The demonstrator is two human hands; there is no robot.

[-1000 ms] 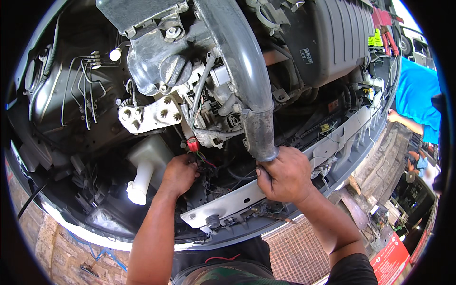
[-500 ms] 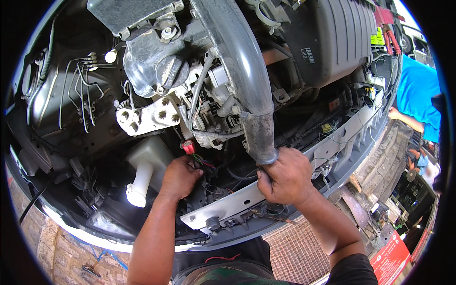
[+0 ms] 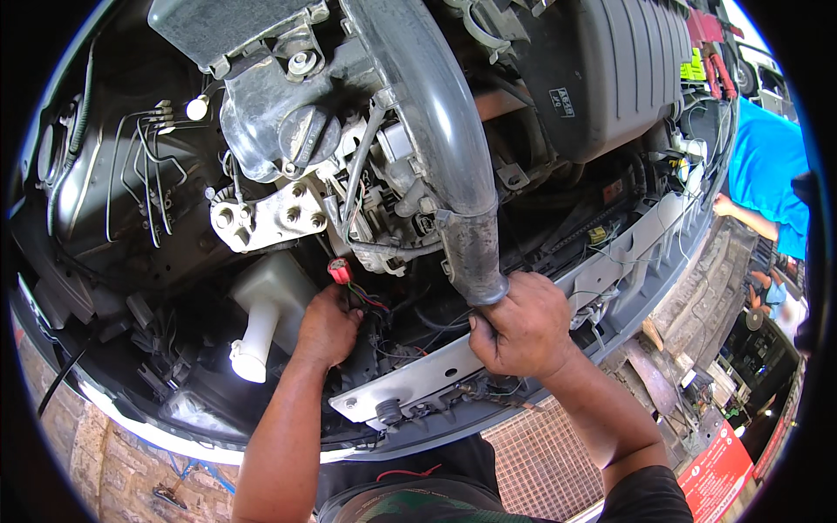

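Observation:
My left hand [image 3: 330, 327] is closed low in the engine bay, its fingertips pinching around the thin coloured wires [image 3: 367, 299] of a red electrical connector [image 3: 339, 270]. The connector sticks up just above those fingers, which are partly hidden. My right hand [image 3: 523, 329] is curled over the grey metal crossbar [image 3: 418, 381] at the front of the car, thumb toward the left and fingertips out of sight. Against its knuckles sits the lower end of a thick black air pipe [image 3: 475, 270]. Left of my left hand stands a white reservoir neck [image 3: 255, 340].
Behind the connector are a metal bracket [image 3: 266, 216] with bolts and the engine oil cap [image 3: 309, 133]. A black air filter box [image 3: 602, 83] fills the far right. Loose thin wires run along the right front edge. A person in a blue shirt [image 3: 767, 179] is beyond the car.
The whole view has shifted slightly. The red connector has turned a little above my left fingers, and that hand has moved slightly. My right hand stays in place on the crossbar.

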